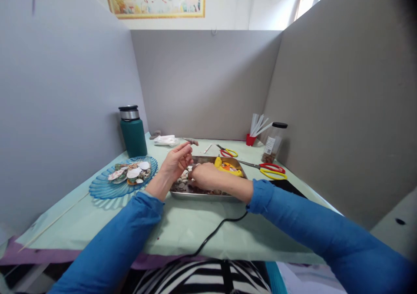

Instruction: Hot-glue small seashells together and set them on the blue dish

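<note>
My left hand (177, 161) is raised over the left side of a metal tray (208, 197), thumb and fingers pinched together. Whatever may be between its fingertips is too small to make out. Down in the tray is my right hand (206, 176), its fingers curled among small shells and pebbles (181, 182); the fingertips are hidden. A yellow glue gun (230, 168) lies in the tray's right part, partly behind my right wrist. To the left, a blue scalloped glass plate (106, 185) carries a cluster of white and brown shells (134, 172).
A green bottle (133, 133) stands behind the plate. Small scissors (228, 151) and large scissors (270, 169) lie behind and right of the tray. Glue sticks (257, 124) fill a red cup (250, 140) near a black-lidded jar (274, 143). A black cable (211, 233) crosses the front. Grey partitions (206, 81) enclose the table.
</note>
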{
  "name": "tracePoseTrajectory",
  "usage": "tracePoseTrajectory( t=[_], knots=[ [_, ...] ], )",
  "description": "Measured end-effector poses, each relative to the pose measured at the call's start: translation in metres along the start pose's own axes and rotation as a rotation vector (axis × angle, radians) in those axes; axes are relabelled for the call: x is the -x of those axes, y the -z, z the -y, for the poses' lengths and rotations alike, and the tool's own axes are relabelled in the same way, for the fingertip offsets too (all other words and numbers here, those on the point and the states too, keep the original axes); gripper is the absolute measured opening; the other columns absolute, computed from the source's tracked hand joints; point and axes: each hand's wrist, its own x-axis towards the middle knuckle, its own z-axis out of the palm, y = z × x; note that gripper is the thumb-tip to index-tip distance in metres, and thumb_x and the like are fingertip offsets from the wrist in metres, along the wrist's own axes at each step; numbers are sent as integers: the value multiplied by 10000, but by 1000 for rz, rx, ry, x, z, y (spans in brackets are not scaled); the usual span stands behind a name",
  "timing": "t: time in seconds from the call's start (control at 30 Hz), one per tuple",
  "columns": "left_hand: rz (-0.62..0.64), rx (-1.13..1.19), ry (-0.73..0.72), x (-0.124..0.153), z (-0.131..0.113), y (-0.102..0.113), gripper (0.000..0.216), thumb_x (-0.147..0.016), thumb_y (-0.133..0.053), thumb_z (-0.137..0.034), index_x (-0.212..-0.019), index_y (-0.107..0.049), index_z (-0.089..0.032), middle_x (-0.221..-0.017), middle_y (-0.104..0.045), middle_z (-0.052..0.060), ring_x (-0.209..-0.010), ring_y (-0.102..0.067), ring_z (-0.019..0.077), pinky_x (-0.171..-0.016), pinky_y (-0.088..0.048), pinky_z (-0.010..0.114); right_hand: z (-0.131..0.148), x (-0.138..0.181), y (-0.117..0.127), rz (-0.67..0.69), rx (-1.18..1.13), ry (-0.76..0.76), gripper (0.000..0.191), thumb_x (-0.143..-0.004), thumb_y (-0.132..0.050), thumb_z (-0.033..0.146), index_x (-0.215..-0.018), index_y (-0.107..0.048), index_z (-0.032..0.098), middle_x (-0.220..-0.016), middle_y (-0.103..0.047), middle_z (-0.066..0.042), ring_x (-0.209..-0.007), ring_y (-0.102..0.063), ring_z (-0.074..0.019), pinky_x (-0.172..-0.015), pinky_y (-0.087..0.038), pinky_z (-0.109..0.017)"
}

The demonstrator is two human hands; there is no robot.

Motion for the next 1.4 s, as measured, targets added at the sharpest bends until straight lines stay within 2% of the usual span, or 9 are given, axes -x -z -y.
tracePoseTrajectory(
  t=[0.2,0.37,0.5,0.63,0.73,0.93,1.13,1.27,1.4],
  knots=[
    [11,0,-10,0,-2,-1,295,-643,-751,-197,-898,-611,-146,-664,-592,-42,-473,-515,39,-482,-473,185,-9,0,-1,-12,-28,-4,208,-794,-522,253,-901,-696,212,-910,-705,-69,-807,-647,-204,-617,-414,-241],
    [1,-3,-13,-1,1,1,306,-639,-753,-195,-907,-611,-148,-659,-593,-41,-476,-522,45,-480,-473,189,-40,25,3,-219,-253,-110,233,-821,-477,208,-955,-667,194,-900,-702,-55,-791,-622,-164,-643,-394,-215],
    [19,-12,-14,-2,2,2,280,-653,-746,-206,-892,-615,-142,-668,-588,-44,-457,-493,34,-480,-475,195,-45,37,-1,-301,-410,-80,258,-855,-446,197,-1024,-640,213,-955,-691,-30,-812,-609,-138,-665,-395,-200],
    [23,-20,-6,-1,3,2,269,-656,-745,-201,-887,-618,-147,-663,-588,-41,-476,-515,46,-480,-469,196,-36,29,-5,-226,-379,45,271,-865,-443,230,-1040,-651,235,-991,-688,-28,-864,-613,-162,-705,-400,-218],
    [14,-27,-11,-1,3,3,262,-654,-747,-204,-874,-620,-143,-668,-591,-37,-479,-524,51,-481,-474,202,-34,22,-5,-260,-316,-51,324,-864,-428,224,-1131,-610,230,-1014,-685,-56,-872,-618,-177,-697,-401,-231],
    [-1,-44,6,-2,4,2,285,-655,-748,-205,-903,-621,-141,-668,-584,-41,-469,-516,45,-475,-478,204,-28,23,-4,-55,-146,-24,219,-799,-528,249,-947,-689,267,-951,-697,-25,-855,-625,-191,-670,-405,-237],
    [3,-57,3,-1,4,1,307,-642,-756,-220,-907,-623,-142,-667,-583,-41,-462,-505,43,-473,-472,206,-13,14,-4,-12,-72,-7,186,-790,-558,308,-876,-692,211,-907,-692,-77,-822,-630,-222,-637,-402,-261],
    [14,-63,-8,0,5,1,310,-633,-760,-211,-905,-629,-142,-647,-575,-42,-453,-488,39,-480,-467,204,-24,19,-5,-128,-260,26,138,-784,-547,225,-855,-662,197,-854,-685,-50,-745,-612,-175,-623,-393,-243],
    [15,-73,-2,0,6,0,311,-624,-764,-196,-905,-639,-146,-625,-560,-45,-465,-503,45,-492,-463,200,-40,40,-2,-302,-689,47,107,-784,-563,225,-865,-600,166,-752,-647,-15,-656,-572,-122,-582,-406,-216]
  ],
)
